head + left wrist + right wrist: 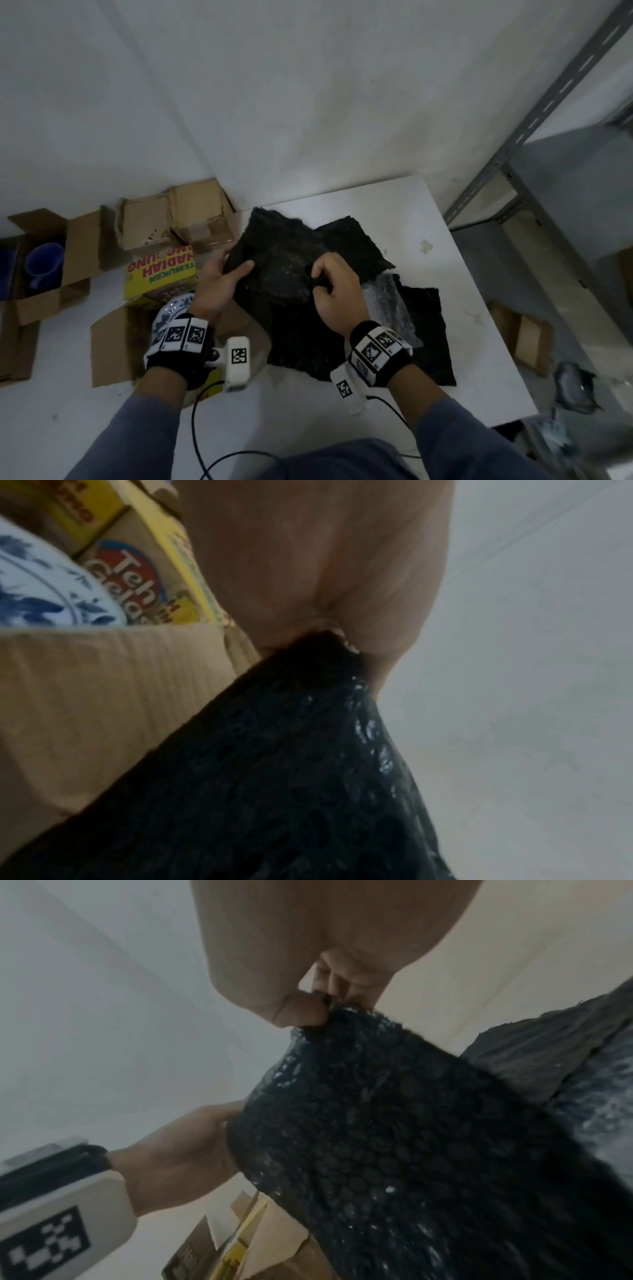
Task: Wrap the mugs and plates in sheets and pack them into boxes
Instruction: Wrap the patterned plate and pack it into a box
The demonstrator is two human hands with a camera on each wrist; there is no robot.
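A black bubble-wrap sheet [274, 270] is lifted above a pile of more black sheets [418, 329] on the white table [472, 274]. My left hand [226, 270] grips its left edge, thumb on top. My right hand [325, 277] pinches a fold of the same sheet [394, 1123] between thumb and fingers. In the left wrist view the sheet [274, 777] runs up into my left hand [308, 574]. A blue-and-white plate [174, 308] lies in an open box [113, 342] below my left wrist; the plate [44, 588] shows there too. A blue mug [44, 263] stands in another open box [72, 246] at far left.
Closed cardboard boxes [178, 219] sit on the floor against the wall. A yellow printed carton [161, 274] lies beside the plate's box. A grey metal shelf rack [548, 113] stands to the right of the table. Another small box [527, 335] sits under it.
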